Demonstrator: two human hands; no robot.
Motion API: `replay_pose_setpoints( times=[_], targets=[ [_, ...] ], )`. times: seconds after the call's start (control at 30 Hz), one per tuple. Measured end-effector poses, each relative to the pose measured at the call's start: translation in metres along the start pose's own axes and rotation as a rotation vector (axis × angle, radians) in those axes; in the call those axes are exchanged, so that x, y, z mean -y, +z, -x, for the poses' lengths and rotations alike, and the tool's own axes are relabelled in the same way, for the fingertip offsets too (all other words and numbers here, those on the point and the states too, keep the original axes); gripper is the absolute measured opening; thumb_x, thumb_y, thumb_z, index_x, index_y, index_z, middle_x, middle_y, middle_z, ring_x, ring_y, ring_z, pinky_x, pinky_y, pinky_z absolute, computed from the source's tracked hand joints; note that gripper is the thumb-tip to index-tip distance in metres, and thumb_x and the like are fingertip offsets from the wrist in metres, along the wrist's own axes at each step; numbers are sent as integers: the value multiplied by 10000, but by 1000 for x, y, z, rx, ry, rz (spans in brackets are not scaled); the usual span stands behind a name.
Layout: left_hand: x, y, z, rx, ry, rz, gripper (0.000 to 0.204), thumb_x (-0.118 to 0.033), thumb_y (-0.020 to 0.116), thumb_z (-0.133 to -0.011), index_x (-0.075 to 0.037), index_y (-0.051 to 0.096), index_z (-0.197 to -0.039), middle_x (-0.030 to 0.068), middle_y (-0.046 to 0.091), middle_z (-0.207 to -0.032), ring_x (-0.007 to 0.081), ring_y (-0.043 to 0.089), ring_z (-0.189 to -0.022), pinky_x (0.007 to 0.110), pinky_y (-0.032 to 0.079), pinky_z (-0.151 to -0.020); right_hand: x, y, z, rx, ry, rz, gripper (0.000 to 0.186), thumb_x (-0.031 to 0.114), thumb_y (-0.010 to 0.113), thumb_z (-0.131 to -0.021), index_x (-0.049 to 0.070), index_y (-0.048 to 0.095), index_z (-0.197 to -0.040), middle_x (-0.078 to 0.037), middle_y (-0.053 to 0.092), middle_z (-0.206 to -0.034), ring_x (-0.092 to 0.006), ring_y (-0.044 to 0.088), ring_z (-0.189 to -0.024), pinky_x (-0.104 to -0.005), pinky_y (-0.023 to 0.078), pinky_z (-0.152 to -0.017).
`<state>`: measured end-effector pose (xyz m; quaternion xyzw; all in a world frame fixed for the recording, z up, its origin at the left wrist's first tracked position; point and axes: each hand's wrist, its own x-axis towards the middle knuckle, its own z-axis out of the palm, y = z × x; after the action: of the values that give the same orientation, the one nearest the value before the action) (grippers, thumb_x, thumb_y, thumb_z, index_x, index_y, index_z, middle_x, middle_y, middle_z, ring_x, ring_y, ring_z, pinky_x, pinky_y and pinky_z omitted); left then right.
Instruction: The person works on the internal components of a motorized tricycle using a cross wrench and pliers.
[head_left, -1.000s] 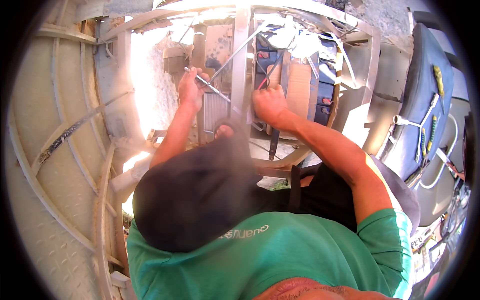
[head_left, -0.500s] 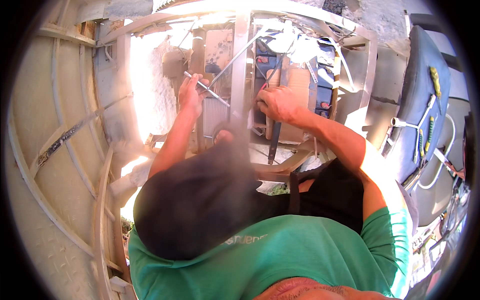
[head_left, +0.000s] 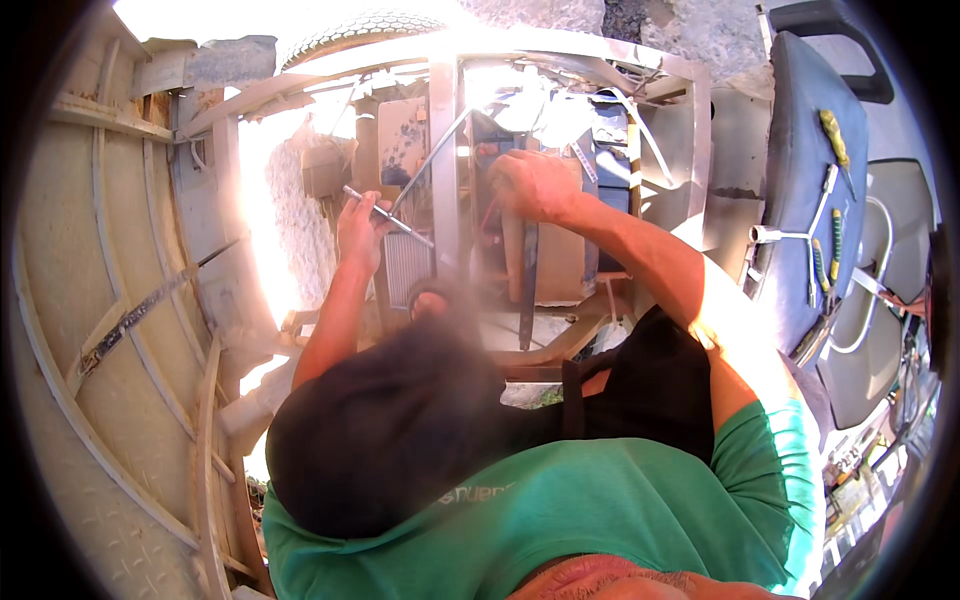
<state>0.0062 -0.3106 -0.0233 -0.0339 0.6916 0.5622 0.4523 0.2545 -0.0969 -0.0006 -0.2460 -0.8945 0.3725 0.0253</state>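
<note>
My left hand (head_left: 360,232) is closed around the crossbar of a metal T-handle wrench (head_left: 407,228). Its long shaft slants up and to the right, toward the upright bar (head_left: 445,165) of a metal frame. Over the cardboard-coloured panel (head_left: 562,262) and the blue batteries (head_left: 612,165), my right hand (head_left: 538,186) is curled with its fingers bent inward. Whatever those fingers hold, if anything, is hidden. A dark flat strap or bar (head_left: 528,300) runs down below the right hand. Bright glare washes out the area around the wrench shaft's far end.
A dark blue seat cushion (head_left: 800,130) on the right carries a yellow-handled screwdriver (head_left: 834,138), a metal socket wrench (head_left: 818,228) and green-handled pliers (head_left: 828,258). Ribbed metal panelling (head_left: 130,350) bounds the left side. A tyre (head_left: 365,24) shows at the far edge.
The whole view has shifted a little. My right hand has moved farther away from me, over the batteries. My left hand keeps its grip on the T-handle wrench.
</note>
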Motion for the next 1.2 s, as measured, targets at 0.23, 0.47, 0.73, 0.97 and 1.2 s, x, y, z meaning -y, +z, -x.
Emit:
replay_pose_setpoints(
  times=[0.23,0.47,0.73,0.97,1.2],
  targets=[
    [-3,2,2,13,-8,-31,226,-206,549,-1017,-15,568,-1137,96,608,-938,218,624,-852,393,562,-744,-14,-7,-12,166,139,49,269,288,593,-854,88,688,-1006,-165,682,-1038,-374,641,-1020,-483,519,-879],
    [1,-3,-2,23,-10,-63,256,-239,563,-1008,-32,569,-1158,86,604,-961,199,618,-859,369,548,-753,-11,-6,-9,136,168,-1,295,266,618,-853,63,699,-1052,-181,687,-1071,-359,643,-1074,-479,512,-920],
    [3,0,-7,1,-50,-197,253,-249,585,-998,-53,577,-1159,75,605,-970,174,633,-808,316,553,-680,-25,3,-11,196,204,-34,303,246,595,-865,74,691,-1095,-196,681,-1078,-368,642,-1068,-474,509,-935],
    [8,-7,-11,21,-28,-172,248,-209,596,-983,-30,589,-1155,104,636,-965,164,646,-739,276,557,-582,-4,-17,-8,253,261,-24,284,252,576,-875,72,704,-1055,-200,692,-1050,-374,651,-1047,-482,511,-925],
    [13,-7,-15,51,-18,-150,227,-208,604,-980,-39,593,-1132,89,642,-927,155,647,-724,268,553,-569,-37,-32,-7,123,134,2,290,273,581,-883,93,713,-1068,-183,703,-1029,-365,665,-1011,-472,517,-903]
  ],
)
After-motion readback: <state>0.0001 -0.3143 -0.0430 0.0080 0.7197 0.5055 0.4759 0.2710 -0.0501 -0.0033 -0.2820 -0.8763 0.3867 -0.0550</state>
